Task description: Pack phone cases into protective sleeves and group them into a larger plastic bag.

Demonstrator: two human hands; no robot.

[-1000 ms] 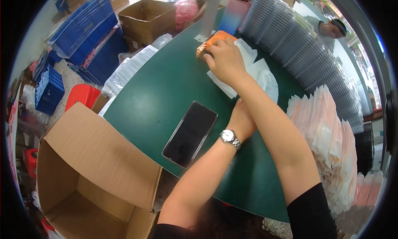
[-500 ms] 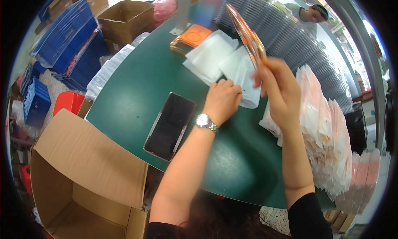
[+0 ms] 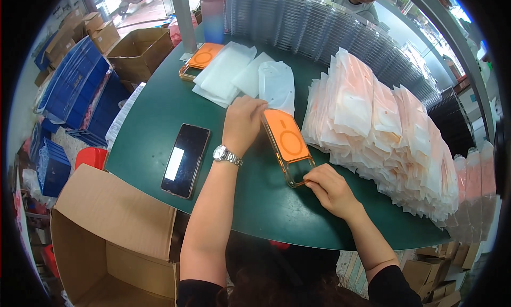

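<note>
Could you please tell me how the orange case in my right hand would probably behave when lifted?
The case is probably fairly stiff: it looks unbent, though the right hand pinches only a lower corner. It may be light, since the table shows through its clear end. Its glossy rim could be slippery.
</note>
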